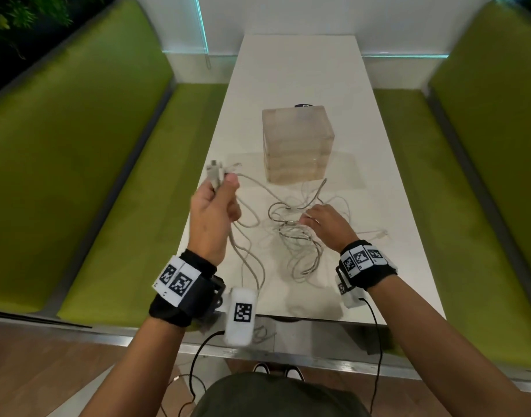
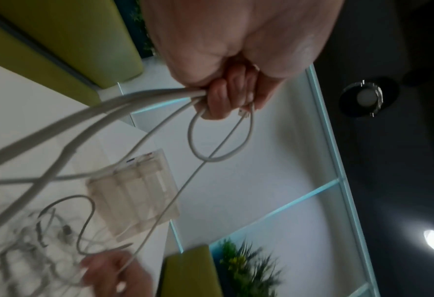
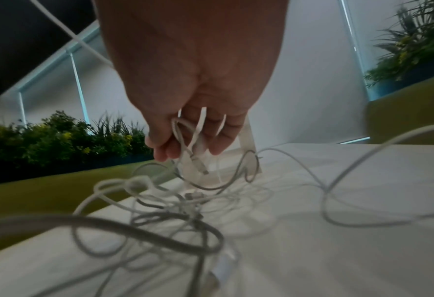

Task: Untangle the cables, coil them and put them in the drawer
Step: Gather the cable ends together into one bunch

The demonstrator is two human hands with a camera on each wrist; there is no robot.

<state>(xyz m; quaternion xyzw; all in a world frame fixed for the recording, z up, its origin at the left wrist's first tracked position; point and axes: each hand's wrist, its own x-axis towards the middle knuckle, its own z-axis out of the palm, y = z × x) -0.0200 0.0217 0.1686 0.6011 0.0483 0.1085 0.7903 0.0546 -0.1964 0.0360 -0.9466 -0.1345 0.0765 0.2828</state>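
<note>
Left hand point(image 1: 214, 210) is up off the table point(image 1: 378, 182), fingers curled tight round a bunch of cable ends point(image 1: 213, 173). Below them lies the tangle point(image 1: 291, 236). Right hand point(image 1: 326, 224) pinches strands in it; the drawers point(image 1: 297, 145) stand just beyond its fingertips.

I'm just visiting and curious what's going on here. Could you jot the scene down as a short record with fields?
Setting: white table between green benches
Left hand: raised, grips cable ends
Right hand: low over the table, fingers hold thin cable loops
Cables: grey-white, tangled on the table
Drawer box: translucent, beyond the tangle, looks closed
Stage: untangling; nothing coiled
</note>
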